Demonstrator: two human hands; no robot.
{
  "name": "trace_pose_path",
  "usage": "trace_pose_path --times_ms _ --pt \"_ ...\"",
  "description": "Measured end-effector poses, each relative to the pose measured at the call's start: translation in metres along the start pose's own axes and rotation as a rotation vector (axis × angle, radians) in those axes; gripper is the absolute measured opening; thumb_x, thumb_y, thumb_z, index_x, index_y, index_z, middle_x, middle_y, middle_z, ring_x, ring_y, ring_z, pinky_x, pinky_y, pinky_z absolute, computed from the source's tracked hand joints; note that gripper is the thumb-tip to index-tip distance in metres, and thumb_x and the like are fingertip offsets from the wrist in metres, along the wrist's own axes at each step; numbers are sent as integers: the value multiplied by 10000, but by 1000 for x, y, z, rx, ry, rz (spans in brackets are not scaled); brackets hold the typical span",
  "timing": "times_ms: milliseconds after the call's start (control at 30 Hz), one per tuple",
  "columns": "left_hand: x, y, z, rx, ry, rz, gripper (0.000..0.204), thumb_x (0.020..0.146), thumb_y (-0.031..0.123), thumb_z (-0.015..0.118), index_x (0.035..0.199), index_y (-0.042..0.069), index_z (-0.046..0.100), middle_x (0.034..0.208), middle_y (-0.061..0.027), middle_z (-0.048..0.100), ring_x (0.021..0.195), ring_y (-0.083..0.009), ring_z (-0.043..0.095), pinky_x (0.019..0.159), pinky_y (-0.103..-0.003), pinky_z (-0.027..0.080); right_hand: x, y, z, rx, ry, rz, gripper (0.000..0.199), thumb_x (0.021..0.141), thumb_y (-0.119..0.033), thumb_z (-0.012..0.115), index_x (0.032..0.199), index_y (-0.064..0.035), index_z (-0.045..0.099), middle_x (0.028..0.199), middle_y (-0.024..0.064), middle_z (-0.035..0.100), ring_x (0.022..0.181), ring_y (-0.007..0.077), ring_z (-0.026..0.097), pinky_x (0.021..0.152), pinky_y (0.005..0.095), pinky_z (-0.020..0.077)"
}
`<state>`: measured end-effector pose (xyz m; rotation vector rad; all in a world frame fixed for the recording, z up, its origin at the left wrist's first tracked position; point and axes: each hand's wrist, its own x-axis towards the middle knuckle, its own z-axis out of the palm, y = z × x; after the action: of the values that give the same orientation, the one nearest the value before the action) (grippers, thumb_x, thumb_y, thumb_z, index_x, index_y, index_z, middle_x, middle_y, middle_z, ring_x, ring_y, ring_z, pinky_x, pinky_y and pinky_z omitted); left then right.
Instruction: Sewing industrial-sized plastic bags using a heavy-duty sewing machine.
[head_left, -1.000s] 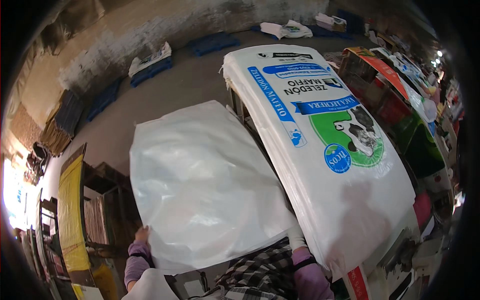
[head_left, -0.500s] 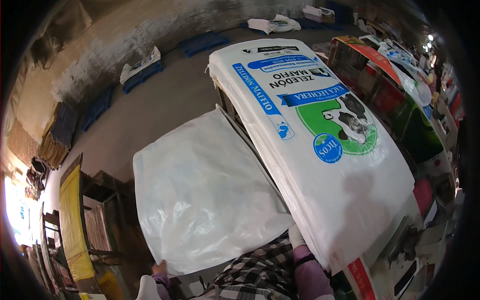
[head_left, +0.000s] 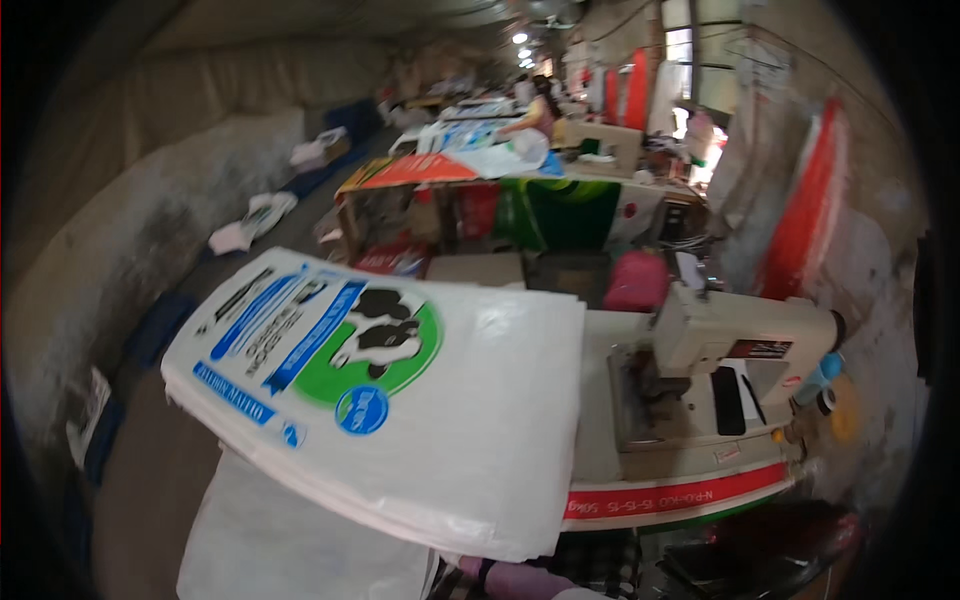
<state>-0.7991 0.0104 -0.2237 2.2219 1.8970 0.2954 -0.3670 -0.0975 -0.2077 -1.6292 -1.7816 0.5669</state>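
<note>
A thick stack of white woven sacks (head_left: 470, 420), printed with a black-and-white cow in a green circle and blue bands, lies across the middle of the head view. Its right edge rests on the sewing table (head_left: 680, 495), which has a red strip along the front. A plain white sack (head_left: 290, 540) hangs lower at the left. Only a purple sleeve (head_left: 515, 580) and some plaid cloth show at the bottom edge, below the stack. Neither my left hand nor my right hand is visible.
A cream sewing machine (head_left: 745, 345) stands on the table to the right, with a black phone (head_left: 727, 400) on its bed and a blue-capped bottle (head_left: 825, 370) beside it. Behind are a pink cushion (head_left: 637, 280), a cardboard box (head_left: 475, 270) and tables of coloured sacks (head_left: 430, 170). A person (head_left: 540, 105) works far back.
The view has swung up and to the right, bringing the sewing machine and the far tables into sight. My hands, seen earlier at the near edge of the sacks, are out of view.
</note>
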Motion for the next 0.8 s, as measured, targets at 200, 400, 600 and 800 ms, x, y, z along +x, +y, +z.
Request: trace_pose_path --times_ms 200,400,600,800 --pt "-48 59 -32 -13 468 221 284 885 140 589 1145 27 591 1243 -151 557 1175 -338 489 1018 -444 378 -3 -4 -26 -95 5 -68 143 821 -216 594 816 -77 625 781 127 627 756 284 608 653 375 476" --pt "51 411 -85 -247 244 1102 341 694 227 730 1022 143 690 1257 -183 511 1165 -355 486 950 -411 432 -11 -36 -32 -109 -64 -144 139 816 -217 592 791 -85 625 754 114 631 729 275 613 625 377 477" --pt "100 527 -84 108 -357 1014 277 709 277 759 934 128 696 984 -132 657 873 -300 633 769 -390 513 -41 -77 -102 42 -60 -205 146 782 -229 598 744 -89 610 688 148 596 633 344 598 581 437 487" --pt "105 519 -68 -299 -500 961 319 625 349 818 747 84 690 678 -78 655 632 -221 642 583 -333 501 -92 -96 -192 116 149 9 215 833 -211 633 1017 -107 669 893 125 675 779 311 641 705 384 519"
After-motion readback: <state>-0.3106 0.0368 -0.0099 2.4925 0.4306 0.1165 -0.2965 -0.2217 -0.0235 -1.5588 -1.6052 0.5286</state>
